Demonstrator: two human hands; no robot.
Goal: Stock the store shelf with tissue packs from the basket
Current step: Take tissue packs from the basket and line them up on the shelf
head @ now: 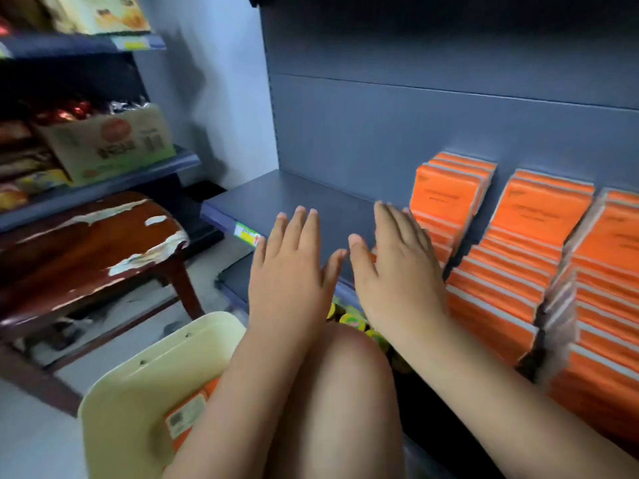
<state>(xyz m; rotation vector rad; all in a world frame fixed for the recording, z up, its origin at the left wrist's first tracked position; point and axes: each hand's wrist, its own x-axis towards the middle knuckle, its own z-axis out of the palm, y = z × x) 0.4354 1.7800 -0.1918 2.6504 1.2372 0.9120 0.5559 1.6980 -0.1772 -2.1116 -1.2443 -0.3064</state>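
Observation:
Orange tissue packs (518,267) stand in three leaning rows on the right part of the dark grey shelf (294,198). My right hand (390,261) is flat and empty, its fingers beside or against the leftmost row (446,198). My left hand (294,264) hovers palm down over the shelf's front edge, fingers spread, holding nothing. The cream plastic basket (145,385) sits low at the left, by my knee. One orange pack (186,416) shows inside it, partly hidden by my left forearm.
A worn brown wooden stool (90,243) stands left of the shelf. Behind it, another rack holds a cardboard box (110,143) and snack bags. Yellow-lidded items (349,319) sit on the shelf below. The shelf's left half is bare.

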